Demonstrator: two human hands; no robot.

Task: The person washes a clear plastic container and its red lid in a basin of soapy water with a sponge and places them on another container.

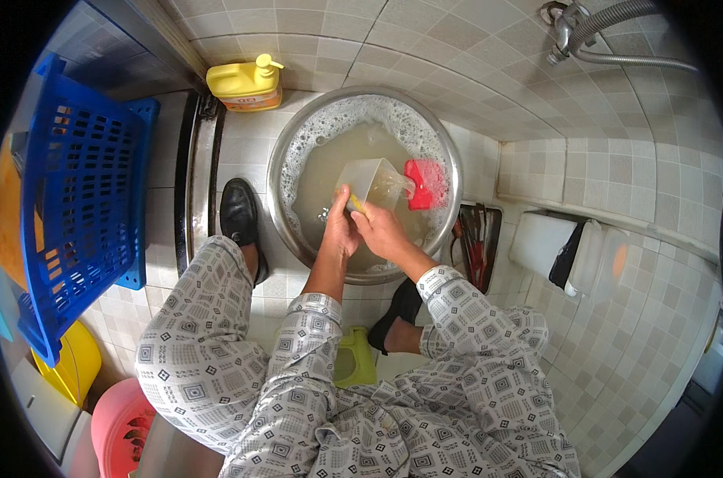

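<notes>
Over a wide metal basin of cloudy, sudsy water, I hold a translucent plastic container tilted, its open side to the right. My left hand grips its near left side, thumb up along the edge. My right hand closes on the near edge beside it. A small yellow piece shows between my fingers; I cannot tell what it is. Water appears to run from the container's right end onto a red plastic item, partly under the foam. Its kind cannot be made out.
A yellow pump jug stands by the wall, left of the basin. A tray of utensils lies to the right. Blue crates, a pink bucket and a green stool are near my legs. A tap hose hangs upper right.
</notes>
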